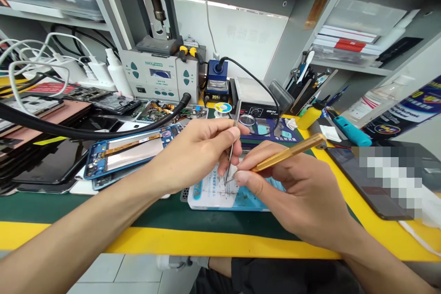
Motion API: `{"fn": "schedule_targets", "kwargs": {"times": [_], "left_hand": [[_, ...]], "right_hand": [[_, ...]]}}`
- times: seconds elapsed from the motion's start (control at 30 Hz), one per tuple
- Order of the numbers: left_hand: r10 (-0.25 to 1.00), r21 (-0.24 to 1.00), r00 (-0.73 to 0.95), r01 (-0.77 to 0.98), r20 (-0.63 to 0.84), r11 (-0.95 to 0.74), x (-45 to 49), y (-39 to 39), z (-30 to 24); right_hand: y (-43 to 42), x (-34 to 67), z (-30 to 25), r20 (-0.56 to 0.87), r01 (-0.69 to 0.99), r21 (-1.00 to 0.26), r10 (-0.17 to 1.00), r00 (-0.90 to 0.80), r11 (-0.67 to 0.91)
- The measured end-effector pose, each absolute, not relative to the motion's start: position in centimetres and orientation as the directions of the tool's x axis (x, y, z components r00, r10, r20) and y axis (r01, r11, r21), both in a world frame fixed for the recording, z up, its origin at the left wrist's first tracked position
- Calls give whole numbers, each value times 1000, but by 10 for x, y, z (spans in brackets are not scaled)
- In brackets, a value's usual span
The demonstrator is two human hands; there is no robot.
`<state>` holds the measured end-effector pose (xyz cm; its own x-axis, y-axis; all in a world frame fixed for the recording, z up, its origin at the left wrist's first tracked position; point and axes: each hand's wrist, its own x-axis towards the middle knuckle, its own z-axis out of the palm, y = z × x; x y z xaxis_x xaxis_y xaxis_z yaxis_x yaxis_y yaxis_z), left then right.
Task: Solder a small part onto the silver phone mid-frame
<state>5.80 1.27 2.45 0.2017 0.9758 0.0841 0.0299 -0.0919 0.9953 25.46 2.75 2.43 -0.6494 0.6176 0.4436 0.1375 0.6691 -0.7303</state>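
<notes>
In the head view my left hand [206, 144] pinches a pair of thin metal tweezers [238, 114], their points angled down over a white and blue box [210, 193]. My right hand [292, 188] is closed around a slim gold-coloured pen-like tool [287, 152]; its working end is hidden at my fingertips. The fingertips of both hands nearly meet above the box. Dark marks and scraps lie on the box's top. Whether anything small sits between the tools is too fine to make out.
Left of the box lie a blue phone frame [132, 147] and stacked phone parts [51, 165]. Behind stand a hot-air station [160, 73], a solder spool [223, 108] and a soldering unit [217, 87]. A black hose [103, 133] crosses the left side. A dark tablet [365, 183] lies right.
</notes>
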Motion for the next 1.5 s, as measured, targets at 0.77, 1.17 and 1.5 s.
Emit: {"fn": "schedule_targets", "kwargs": {"times": [0.77,1.17,1.5], "left_hand": [[990,996,109,3,88,-89,63,10,26],[992,997,99,-15,81,-80,65,9,26],[990,980,137,-198,41,-13,64,10,21]], "right_hand": [[27,256,24,427,168,-728,630,-648,665],[28,255,25,446,177,-729,655,-610,661],[29,258,26,390,188,-772,685,-615,608]]}}
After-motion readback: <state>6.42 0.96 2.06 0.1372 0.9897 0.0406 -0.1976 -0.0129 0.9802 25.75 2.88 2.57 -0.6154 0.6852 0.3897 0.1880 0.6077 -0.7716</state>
